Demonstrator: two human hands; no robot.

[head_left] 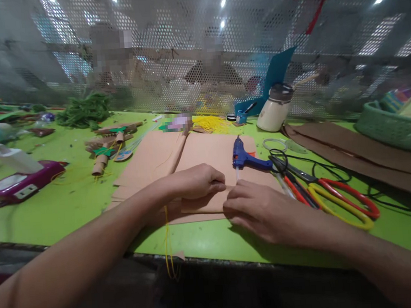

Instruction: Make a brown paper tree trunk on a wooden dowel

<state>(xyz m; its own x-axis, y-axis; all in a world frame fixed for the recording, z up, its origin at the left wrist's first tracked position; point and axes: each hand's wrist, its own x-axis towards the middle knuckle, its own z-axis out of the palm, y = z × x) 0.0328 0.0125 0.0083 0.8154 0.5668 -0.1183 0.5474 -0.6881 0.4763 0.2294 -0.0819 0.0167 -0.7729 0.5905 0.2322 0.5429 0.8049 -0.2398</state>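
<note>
Brown paper sheets (214,148) lie stacked and partly folded on the green table in front of me. Over their near part, my left hand (202,181) is closed, its curled fingertips against the paper. At the near right edge, my right hand (255,209) has its fingers bent around the paper's border; the fingertips are partly hidden. Just beyond it rests a blue glue gun (242,156) on the sheets, nozzle pointing away, with a pale glue stick (237,174) showing. Scissors (342,200) with red and yellow handles lie beside my right wrist.
Left stands a purple power strip (15,183) with a white plug. Small cardboard-roll pieces (100,163) and green yarn (84,110) lie behind. A cream jar (274,109), yellow strands (212,123) and a green basket (393,124) line the back and right. Black cable trails near the scissors.
</note>
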